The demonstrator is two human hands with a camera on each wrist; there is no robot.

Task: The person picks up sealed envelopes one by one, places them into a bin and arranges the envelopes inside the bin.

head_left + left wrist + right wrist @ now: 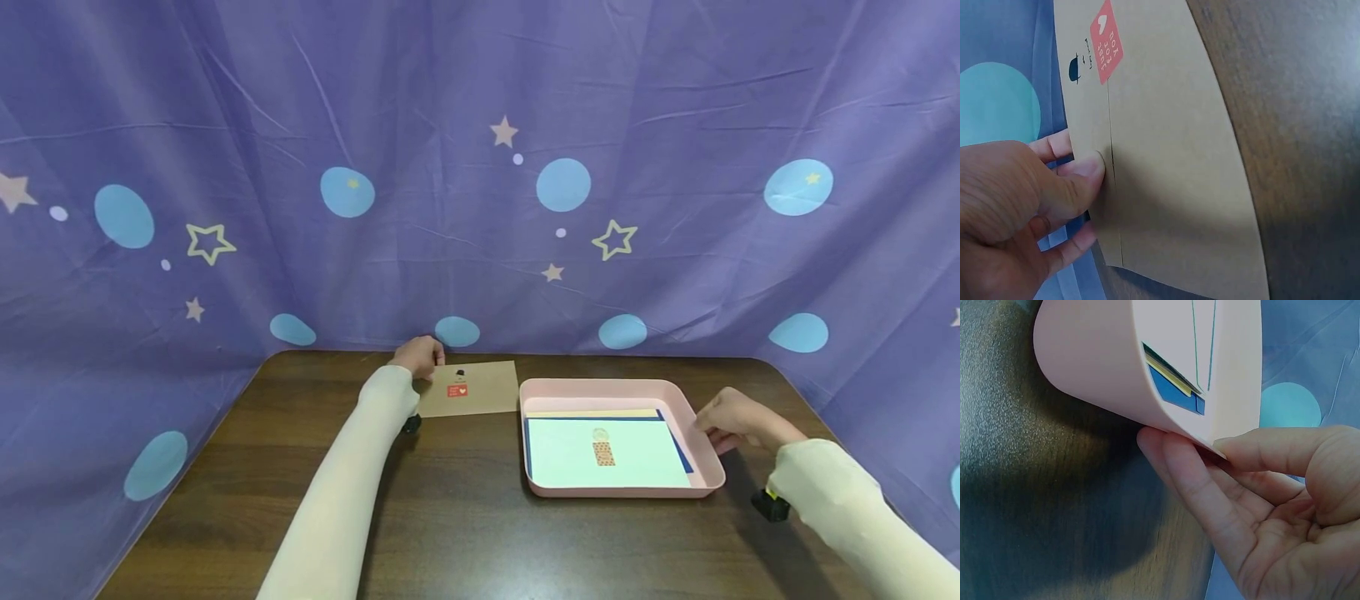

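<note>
A brown kraft envelope (483, 390) with a red heart sticker (457, 390) lies toward the back of the table, left of a pink tray (600, 492). My left hand (420, 357) pinches the envelope by its far left edge, thumb on the flap side and fingers behind it, as the left wrist view shows. On the tray's right side, my right hand (738, 419) grips the rim between thumb and fingers (1194, 469). Inside the tray is a stack topped by a pale mint card (558, 454) with a small printed picture; blue and yellow edges show beneath.
The dark wooden table (457, 525) ends at the back against a purple curtain (450, 250) with stars and blue dots. The envelope's right edge lies close to the tray's left wall.
</note>
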